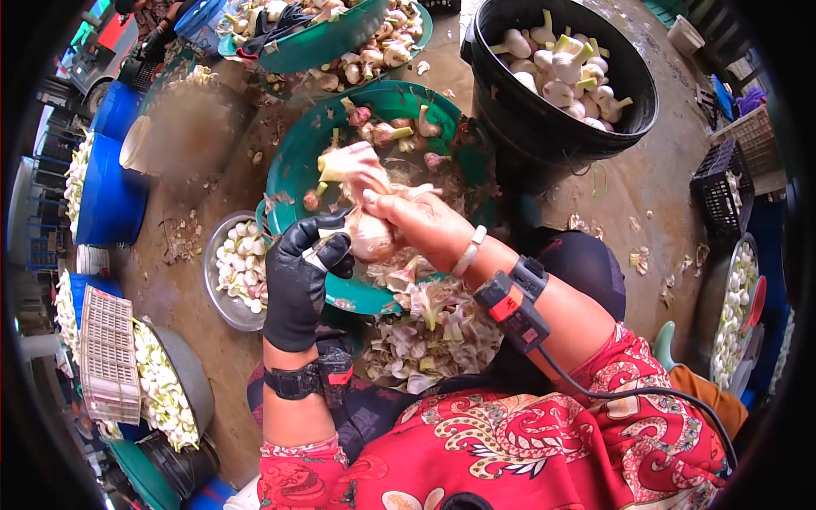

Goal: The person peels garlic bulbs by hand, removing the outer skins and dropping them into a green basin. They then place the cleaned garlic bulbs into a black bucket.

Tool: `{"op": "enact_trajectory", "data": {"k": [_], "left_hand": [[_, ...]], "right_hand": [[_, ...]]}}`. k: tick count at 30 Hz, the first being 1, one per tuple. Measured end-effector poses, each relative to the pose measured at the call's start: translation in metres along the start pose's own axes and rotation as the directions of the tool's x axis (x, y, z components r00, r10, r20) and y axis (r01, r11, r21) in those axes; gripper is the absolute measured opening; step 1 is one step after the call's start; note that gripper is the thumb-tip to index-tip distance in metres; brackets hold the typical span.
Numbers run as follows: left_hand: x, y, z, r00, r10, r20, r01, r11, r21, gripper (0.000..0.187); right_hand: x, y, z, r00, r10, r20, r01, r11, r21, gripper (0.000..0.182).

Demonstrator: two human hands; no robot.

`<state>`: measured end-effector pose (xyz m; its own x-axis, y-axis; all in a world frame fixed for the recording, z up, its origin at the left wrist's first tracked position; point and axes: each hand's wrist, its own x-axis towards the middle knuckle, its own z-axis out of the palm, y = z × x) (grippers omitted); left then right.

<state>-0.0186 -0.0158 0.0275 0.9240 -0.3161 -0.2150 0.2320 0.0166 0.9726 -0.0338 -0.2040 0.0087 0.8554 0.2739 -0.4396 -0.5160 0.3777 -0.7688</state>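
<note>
Between my hands, above the green basin [280,183], is a garlic bulb [371,237] with loose papery skin [353,166] standing up from it. My left hand [299,272], in a black glove, grips the bulb's left side, with a small pale piece at its fingers. My bare right hand [416,223] pinches the skin at the bulb's top, thumb pointing left. Several unpeeled bulbs [387,133] lie in the basin. Peeled skins [433,336] are heaped below it, near my lap.
A black bucket [544,119] of trimmed bulbs stands at the upper right. A metal bowl [223,297] of peeled garlic sits left of the basin. Blue tubs [115,191] and a crate [110,353] line the left; a black crate [721,187] is at right.
</note>
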Motion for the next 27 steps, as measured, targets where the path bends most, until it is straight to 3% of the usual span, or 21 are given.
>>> {"op": "enact_trajectory", "data": {"k": [1,2,3,4,6,7,8,10,12,13,14,15,16,17,18,19,20,22,24,26,27], "left_hand": [[0.0,-0.002,0.0,1.0,-0.019,-0.003,0.019,0.999,0.039,0.021],[0.001,-0.005,-0.001,1.0,-0.02,-0.006,0.021,0.999,0.036,0.021],[0.004,-0.009,-0.004,0.998,-0.056,-0.02,0.055,0.997,-0.052,0.021],[0.009,-0.014,-0.009,0.995,-0.09,-0.031,0.085,0.987,-0.139,0.022],[0.019,-0.023,-0.026,0.99,-0.098,-0.099,0.073,0.97,-0.231,0.026],[0.02,-0.022,-0.026,0.991,-0.081,-0.109,0.054,0.971,-0.232,0.026],[0.021,-0.022,-0.026,0.991,-0.066,-0.115,0.038,0.972,-0.232,0.027],[0.03,-0.029,-0.031,0.974,-0.127,-0.19,0.057,0.939,-0.339,0.027],[0.032,-0.033,-0.03,0.947,-0.199,-0.254,0.067,0.891,-0.448,0.028],[0.032,-0.031,-0.027,0.951,-0.198,-0.236,0.053,0.859,-0.509,0.027],[0.034,-0.03,-0.024,0.957,-0.196,-0.214,0.042,0.823,-0.566,0.027],[0.038,-0.038,-0.03,0.975,-0.156,-0.157,0.054,0.856,-0.514,0.029],[0.045,-0.035,-0.023,0.978,-0.158,-0.139,0.065,0.857,-0.511,0.029],[0.055,-0.029,-0.015,0.992,-0.068,-0.106,0.014,0.896,-0.443,0.033],[0.064,-0.022,-0.007,0.997,0.016,-0.071,-0.042,0.926,-0.376,0.037],[0.068,0.003,0.015,0.996,0.058,0.061,-0.023,0.884,-0.466,0.037],[0.071,0.036,0.042,0.976,0.114,0.187,0.009,0.834,-0.552,0.037],[0.074,0.077,0.068,0.945,0.221,0.24,-0.044,0.815,-0.577,0.04],[0.093,0.067,0.054,0.955,0.244,0.171,-0.117,0.835,-0.537,0.038],[0.127,0.008,0.003,0.949,0.244,0.202,-0.214,0.964,-0.159,0.035],[0.133,-0.03,-0.025,0.984,0.133,0.121,-0.136,0.991,0.018,0.034]], "right_hand": [[0.009,0.011,-0.006,0.941,-0.338,-0.024,0.332,0.933,-0.137,0.032],[0.016,0.021,-0.011,0.773,-0.634,0.003,0.611,0.743,-0.272,0.028],[0.019,0.022,-0.008,0.702,-0.709,-0.066,0.7,0.705,-0.116,0.02],[0.003,0.007,-0.003,0.753,-0.643,-0.142,0.641,0.765,-0.066,0.023],[-0.009,-0.008,-0.016,0.901,-0.43,-0.057,0.413,0.812,0.413,0.025],[-0.015,-0.013,-0.021,0.921,-0.387,-0.049,0.374,0.844,0.385,0.027],[-0.02,-0.014,-0.028,0.905,-0.422,-0.05,0.404,0.818,0.41,0.026],[-0.023,-0.023,-0.048,0.831,-0.535,0.153,0.308,0.672,0.674,0.027],[-0.037,-0.043,-0.039,0.892,-0.398,-0.216,0.448,0.71,0.544,0.021],[-0.04,-0.042,-0.046,0.891,-0.407,-0.203,0.448,0.861,0.241,0.02],[-0.043,-0.039,-0.054,0.89,-0.412,-0.193,0.402,0.911,-0.09,0.019],[-0.027,-0.019,-0.05,0.906,-0.353,-0.234,0.348,0.935,-0.068,0.017],[-0.038,-0.02,-0.041,0.978,-0.127,-0.165,0.099,0.981,-0.167,0.016],[-0.015,0.011,-0.047,0.956,-0.274,-0.104,0.152,0.767,-0.623,0.022],[-0.024,0.005,-0.039,0.998,-0.054,-0.009,0.036,0.774,-0.632,0.034],[-0.019,0.02,-0.04,0.956,-0.266,0.121,0.242,0.491,-0.837,0.039],[-0.021,0.026,-0.034,0.918,-0.386,0.096,0.284,0.467,-0.837,0.035],[-0.018,0.022,-0.037,0.945,-0.327,0.009,0.198,0.549,-0.812,0.038],[-0.025,0.009,-0.038,0.934,-0.356,-0.024,0.198,0.573,-0.796,0.037],[-0.026,0.005,-0.041,0.924,-0.378,-0.056,0.202,0.608,-0.768,0.036],[-0.026,0.007,-0.041,0.907,-0.42,-0.038,0.228,0.565,-0.793,0.034]]}}
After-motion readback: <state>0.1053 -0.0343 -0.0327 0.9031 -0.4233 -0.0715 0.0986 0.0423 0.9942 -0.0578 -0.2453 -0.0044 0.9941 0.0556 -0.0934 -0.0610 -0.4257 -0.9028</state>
